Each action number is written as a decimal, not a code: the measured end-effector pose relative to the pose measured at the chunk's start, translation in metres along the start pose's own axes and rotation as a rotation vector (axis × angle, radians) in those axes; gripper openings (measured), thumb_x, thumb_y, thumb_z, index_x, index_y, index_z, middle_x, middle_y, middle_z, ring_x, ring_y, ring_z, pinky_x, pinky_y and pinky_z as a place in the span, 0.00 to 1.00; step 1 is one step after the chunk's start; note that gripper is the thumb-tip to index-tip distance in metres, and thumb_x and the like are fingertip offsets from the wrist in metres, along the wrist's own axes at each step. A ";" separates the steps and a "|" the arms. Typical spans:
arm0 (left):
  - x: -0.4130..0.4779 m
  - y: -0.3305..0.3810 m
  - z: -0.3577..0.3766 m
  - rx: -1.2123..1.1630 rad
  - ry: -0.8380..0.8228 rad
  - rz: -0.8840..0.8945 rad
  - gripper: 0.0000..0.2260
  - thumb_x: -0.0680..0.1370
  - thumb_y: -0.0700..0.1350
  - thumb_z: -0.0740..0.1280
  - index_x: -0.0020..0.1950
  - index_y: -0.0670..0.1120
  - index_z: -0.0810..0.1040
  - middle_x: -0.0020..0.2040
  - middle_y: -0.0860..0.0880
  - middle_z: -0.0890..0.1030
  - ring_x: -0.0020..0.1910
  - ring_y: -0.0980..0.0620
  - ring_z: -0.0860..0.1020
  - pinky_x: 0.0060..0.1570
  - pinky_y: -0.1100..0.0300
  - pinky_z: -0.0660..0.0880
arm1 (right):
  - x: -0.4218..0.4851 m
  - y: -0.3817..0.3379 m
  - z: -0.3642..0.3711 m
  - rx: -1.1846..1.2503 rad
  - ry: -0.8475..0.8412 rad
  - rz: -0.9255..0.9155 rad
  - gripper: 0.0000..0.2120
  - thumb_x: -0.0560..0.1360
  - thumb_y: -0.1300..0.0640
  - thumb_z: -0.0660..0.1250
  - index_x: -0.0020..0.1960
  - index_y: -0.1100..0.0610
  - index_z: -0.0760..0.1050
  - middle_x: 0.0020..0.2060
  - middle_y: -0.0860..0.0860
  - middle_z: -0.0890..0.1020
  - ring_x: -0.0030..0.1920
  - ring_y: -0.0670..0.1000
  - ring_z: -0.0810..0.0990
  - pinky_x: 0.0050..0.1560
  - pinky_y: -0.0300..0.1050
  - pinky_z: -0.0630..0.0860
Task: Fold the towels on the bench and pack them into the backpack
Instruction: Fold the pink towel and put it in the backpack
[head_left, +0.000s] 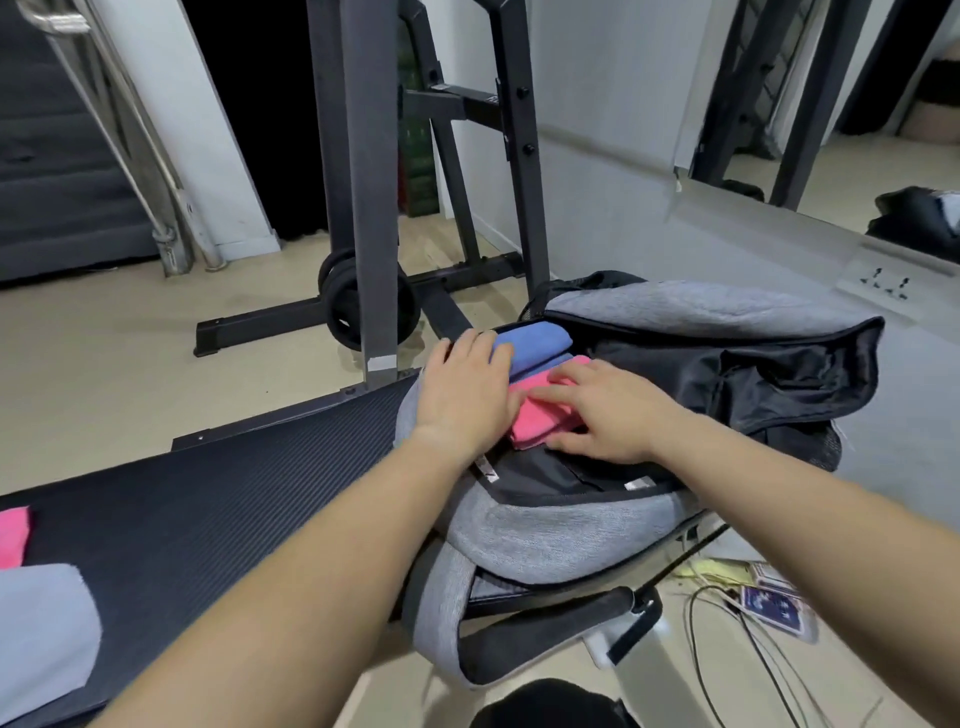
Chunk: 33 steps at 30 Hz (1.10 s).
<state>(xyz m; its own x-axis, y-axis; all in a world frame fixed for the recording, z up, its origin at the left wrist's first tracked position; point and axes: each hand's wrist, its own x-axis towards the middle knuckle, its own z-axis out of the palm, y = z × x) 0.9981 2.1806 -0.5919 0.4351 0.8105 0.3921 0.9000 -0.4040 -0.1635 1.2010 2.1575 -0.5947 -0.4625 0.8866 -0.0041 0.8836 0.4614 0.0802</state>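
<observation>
You are in a home gym with a pale floor. The black ribbed bench (208, 519) runs in from the left. At its far left edge lie a spare pink towel (13, 535) and, nearer you, a grey towel (41, 629), both waiting to be packed. Behind the bench stands a dark rack (358, 182) with weight plates (358, 306) at its foot.

Your left hand (465, 395) lies flat, fingers extended and gripping nothing. The fingertips rest at the left edge of the blue towel (535, 345), which already sits deep in the open grey backpack (561, 530) on the bench's end. Just in front of the blue one lies the folded pink towel (540, 421). Your right hand (608, 410) is spread over it, fingers straight across its top and thumb along its near edge. This looks like pressing rather than a pinch.

These cloths look light, soft and limp. They should hold no shape of their own, so a fold will likely spring open if you lift by one corner. Take each across the whole folded stack, palm on top, and slide it in. For the pink one, keep that flat pressure and tuck it down against the blue.

On the floor to the right lie loose cables (727, 623) and some cards (769, 608).
</observation>
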 end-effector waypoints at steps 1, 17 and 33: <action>0.002 -0.006 0.002 -0.010 -0.046 0.016 0.22 0.80 0.61 0.58 0.67 0.49 0.72 0.68 0.49 0.72 0.69 0.47 0.67 0.68 0.48 0.61 | 0.001 0.001 0.001 -0.035 -0.053 -0.004 0.33 0.75 0.34 0.63 0.77 0.41 0.61 0.72 0.51 0.68 0.69 0.57 0.69 0.66 0.56 0.72; 0.009 -0.020 0.012 -0.020 -0.157 0.037 0.19 0.82 0.59 0.54 0.65 0.50 0.73 0.65 0.48 0.75 0.72 0.45 0.65 0.73 0.45 0.57 | 0.031 0.014 0.015 -0.463 0.207 -0.325 0.21 0.67 0.63 0.72 0.61 0.61 0.80 0.37 0.58 0.79 0.27 0.57 0.78 0.24 0.42 0.58; 0.017 -0.003 0.010 -0.059 -0.466 0.045 0.34 0.79 0.69 0.47 0.81 0.52 0.53 0.81 0.46 0.55 0.80 0.43 0.54 0.77 0.41 0.44 | 0.023 0.003 0.005 0.065 -0.041 0.155 0.25 0.81 0.38 0.55 0.70 0.52 0.70 0.60 0.54 0.76 0.60 0.58 0.77 0.56 0.53 0.73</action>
<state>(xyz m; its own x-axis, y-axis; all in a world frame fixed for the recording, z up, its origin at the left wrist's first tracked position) 1.0033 2.1995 -0.5942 0.4512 0.8901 -0.0650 0.8827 -0.4558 -0.1142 1.1935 2.1794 -0.5998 -0.3177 0.9474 -0.0372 0.9477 0.3186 0.0183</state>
